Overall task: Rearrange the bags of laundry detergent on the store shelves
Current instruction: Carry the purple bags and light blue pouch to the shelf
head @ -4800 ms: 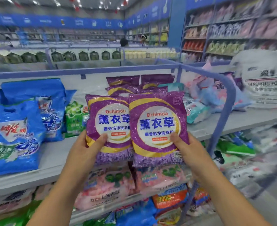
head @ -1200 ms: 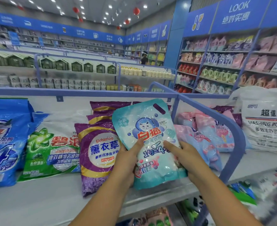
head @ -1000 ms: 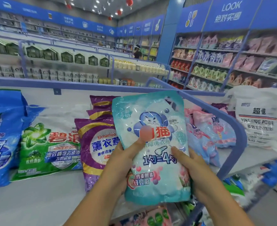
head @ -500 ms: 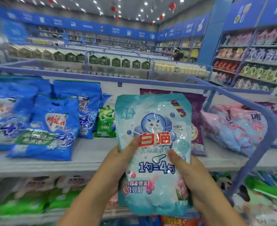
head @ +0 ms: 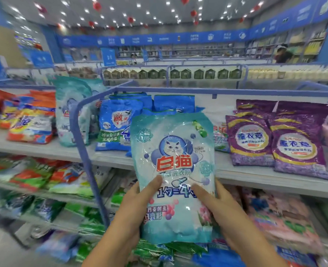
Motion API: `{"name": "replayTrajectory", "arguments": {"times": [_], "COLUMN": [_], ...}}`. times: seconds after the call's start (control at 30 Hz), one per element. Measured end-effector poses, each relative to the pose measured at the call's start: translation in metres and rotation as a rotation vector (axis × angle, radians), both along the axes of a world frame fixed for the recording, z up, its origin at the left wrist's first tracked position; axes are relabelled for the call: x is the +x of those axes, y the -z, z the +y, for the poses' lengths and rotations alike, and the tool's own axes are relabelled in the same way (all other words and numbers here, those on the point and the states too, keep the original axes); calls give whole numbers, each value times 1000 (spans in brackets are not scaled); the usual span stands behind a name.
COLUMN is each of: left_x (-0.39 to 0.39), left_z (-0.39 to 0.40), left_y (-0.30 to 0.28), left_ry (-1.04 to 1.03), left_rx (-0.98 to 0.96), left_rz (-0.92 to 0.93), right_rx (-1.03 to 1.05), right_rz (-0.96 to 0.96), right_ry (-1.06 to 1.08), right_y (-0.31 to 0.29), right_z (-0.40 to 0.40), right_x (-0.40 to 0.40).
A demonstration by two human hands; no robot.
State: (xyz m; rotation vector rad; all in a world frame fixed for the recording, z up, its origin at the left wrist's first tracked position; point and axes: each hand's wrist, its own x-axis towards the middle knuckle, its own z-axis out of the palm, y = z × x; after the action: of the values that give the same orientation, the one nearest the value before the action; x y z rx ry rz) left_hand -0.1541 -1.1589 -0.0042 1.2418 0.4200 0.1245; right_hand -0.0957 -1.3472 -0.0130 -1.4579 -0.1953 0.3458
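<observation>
I hold a light teal detergent bag with a blue cat logo upright in front of the shelf. My left hand grips its lower left edge, thumb across the front. My right hand grips the lower right edge, thumb on the front. Behind it, on the grey top shelf, stand blue bags and, to the right, two purple bags. A matching teal cat bag stands further left, past a blue rail.
A blue tubular rail divides the shelf sections. Orange and multicoloured bags lie at far left. Lower shelves hold green, red and pink bags. More aisles and a person are in the background.
The view has swung left along the shelf with the teal bag still held in both hands. The purple bags now lie to the right and a left shelf section has come into sight.
</observation>
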Motion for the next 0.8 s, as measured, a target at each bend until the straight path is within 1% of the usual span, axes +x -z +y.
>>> {"name": "replayTrajectory", "arguments": {"times": [0.1, 0.2, 0.37, 0.47, 0.6, 0.73, 0.8], "left_x": [-20, -41, -66, -75, -73, -48, -29], "left_z": [42, 99, 227, 297, 366, 422, 441], "left_y": [-1, -6, -12, -13, -11, -8, -5], "left_ry": [-51, -70, -112, -160, -158, -185, -212], "left_rx": [46, 89, 206, 209, 242, 398, 426], "left_rz": [-9, -11, -19, -10, 12, 34, 21], "right_rx": [-45, -88, -59, -32, -8, 26, 25], "right_rz": [15, -25, -16, -10, -20, -50, -76], "right_ry": [-91, -89, -77, -92, -103, -83, -87], "right_y": [5, 9, 4, 2, -2, -2, -2], "right_z": [48, 109, 238, 312, 382, 431, 451], "right_x": [-19, -31, -47, -53, -51, -31, -14]}}
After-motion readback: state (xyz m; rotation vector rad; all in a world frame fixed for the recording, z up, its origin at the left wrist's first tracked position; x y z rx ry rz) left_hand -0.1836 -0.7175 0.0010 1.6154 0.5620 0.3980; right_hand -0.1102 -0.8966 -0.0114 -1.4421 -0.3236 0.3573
